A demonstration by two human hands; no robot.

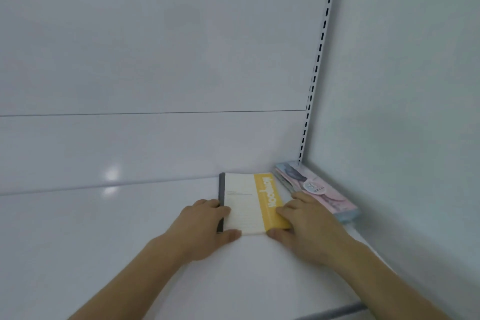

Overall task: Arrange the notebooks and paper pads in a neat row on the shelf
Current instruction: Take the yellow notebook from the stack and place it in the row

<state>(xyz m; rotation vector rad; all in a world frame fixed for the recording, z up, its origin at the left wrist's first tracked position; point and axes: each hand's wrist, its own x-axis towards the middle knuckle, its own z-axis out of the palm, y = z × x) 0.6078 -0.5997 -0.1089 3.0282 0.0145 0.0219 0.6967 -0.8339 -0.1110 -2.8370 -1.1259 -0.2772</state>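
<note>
- Head view: a yellow-banded notebook (249, 204) is laid flat on the shelf (104, 228).
- It is gripped by curled fingers of the left hand (205, 226) and right hand (309, 226).
- A pink pad (315, 189) is seen just right of the notebook.

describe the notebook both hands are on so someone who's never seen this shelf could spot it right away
On the white shelf, near its right corner, a cream notebook with a yellow band and grey spine lies flat between the left hand and right hand. Unlike the pink-and-blue patterned pad by the wall, it is plain with that yellow stripe.
</note>
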